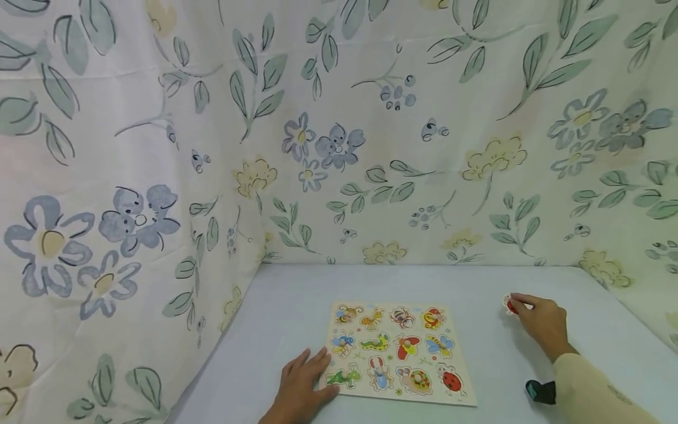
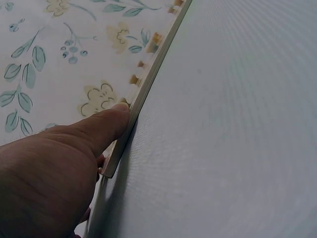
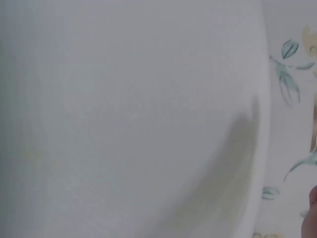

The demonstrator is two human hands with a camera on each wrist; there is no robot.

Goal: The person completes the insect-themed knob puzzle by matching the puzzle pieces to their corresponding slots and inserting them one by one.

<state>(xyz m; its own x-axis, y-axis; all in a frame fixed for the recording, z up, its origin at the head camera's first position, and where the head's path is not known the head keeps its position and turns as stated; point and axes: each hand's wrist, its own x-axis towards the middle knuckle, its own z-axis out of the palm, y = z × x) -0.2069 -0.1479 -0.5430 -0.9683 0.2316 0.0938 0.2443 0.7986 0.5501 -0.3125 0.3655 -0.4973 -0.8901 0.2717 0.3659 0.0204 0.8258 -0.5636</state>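
Note:
A wooden insect puzzle board [image 1: 467, 398] lies on the white table, most of its pictures topped by small knobs. At its near left corner rests my left hand [image 1: 304, 380], fingers along the left side and thumb at the near edge. The left wrist view shows the thumb [image 2: 111, 121] pressed to the board's rim. Off to the right of the board, my right hand [image 1: 545, 324] pinches a ladybug puzzle piece [image 1: 509, 305] between thumb and fingers. The board's near right ladybug picture [image 1: 451, 381] shows no knob. Only a fingertip [image 3: 310, 218] enters the right wrist view.
Floral curtains [image 1: 339, 224] stand behind the table and along both sides. A dark wrist-worn device [image 1: 540, 391] sits by the right sleeve [image 1: 593, 388]. White tabletop [image 1: 296, 288] surrounds the board.

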